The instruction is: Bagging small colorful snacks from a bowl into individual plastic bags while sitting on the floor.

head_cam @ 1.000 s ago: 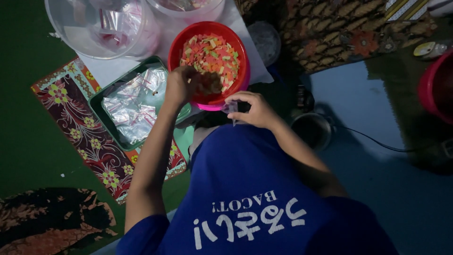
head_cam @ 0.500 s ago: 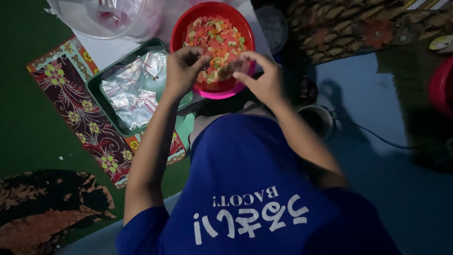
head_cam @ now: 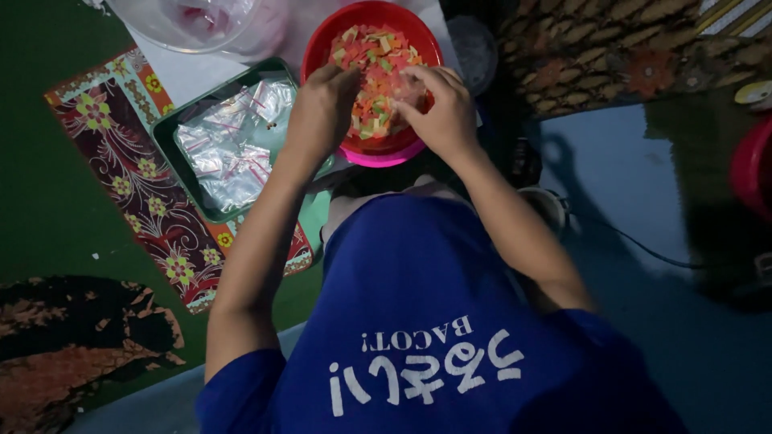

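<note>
I am seeing the left hand [head_cam: 322, 108] resting curled on the near rim of the red bowl [head_cam: 322, 48], fingers bent down into the mix; whether it is pinching anything I cannot tell. The right hand [head_cam: 438, 108] is cupping over the chopped orange, green and pale pieces [head_cam: 374, 60], fingers loosely closed on some of them. The bowl is sitting in front of the blue shirt [head_cam: 434, 321]. Just left, a green tray [head_cam: 165, 141] is holding clear plastic bags [head_cam: 229, 141], lying on a floral mat [head_cam: 121, 177].
</note>
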